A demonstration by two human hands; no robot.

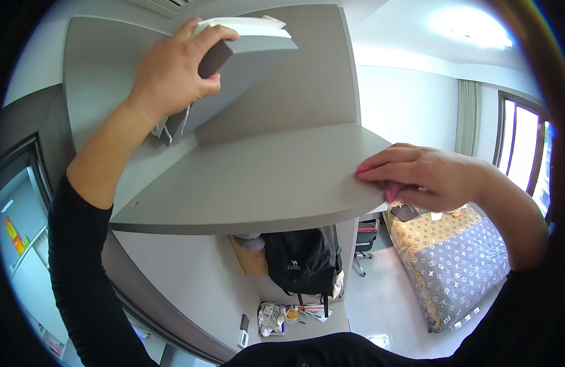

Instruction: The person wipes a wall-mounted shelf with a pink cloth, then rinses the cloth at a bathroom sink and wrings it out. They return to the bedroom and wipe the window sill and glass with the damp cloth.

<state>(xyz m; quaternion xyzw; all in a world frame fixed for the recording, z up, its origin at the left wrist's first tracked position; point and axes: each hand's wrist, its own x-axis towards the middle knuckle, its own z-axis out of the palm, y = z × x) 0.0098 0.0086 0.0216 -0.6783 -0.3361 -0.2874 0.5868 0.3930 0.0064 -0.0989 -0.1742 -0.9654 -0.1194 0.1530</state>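
High on the left, my left hand (172, 69) grips the edge of a grey box (250, 69) with a white upper part and a cord hanging near its lower end. The box is tilted above a grey corner shelf (245, 179) with a rounded front edge. At the shelf's right side, my right hand (429, 176) holds a bunched pink cloth (392, 191) against the shelf's edge. Most of the cloth is hidden under the fingers.
Below the shelf, a black backpack (300, 264) stands before a cardboard box (248, 254). A lower shelf carries a plastic bag (271, 316) and small items. To the right are an office chair (365, 236) and a bed (456, 261). A doorway (23, 183) opens at left.
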